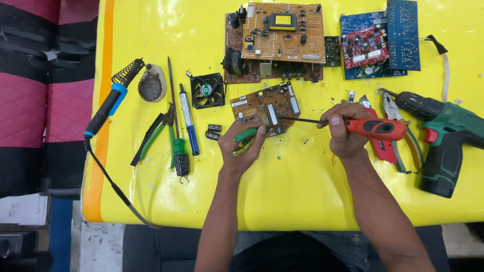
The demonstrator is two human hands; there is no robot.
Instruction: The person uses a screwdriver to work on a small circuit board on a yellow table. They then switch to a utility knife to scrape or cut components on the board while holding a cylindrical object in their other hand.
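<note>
A: Why is the left hand [242, 146] closed on those green-handled pliers [245, 137]?

B: Its fingers brace the small brown circuit board [265, 107], mid-counter [282, 186]. At three o'clock, the right hand [347, 132] grips a red-handled screwdriver [375, 129], tip levelled at the board.

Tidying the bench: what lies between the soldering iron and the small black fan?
In the head view: pliers, screwdriver and blue pen-like tool lie between soldering iron and fan.
</note>
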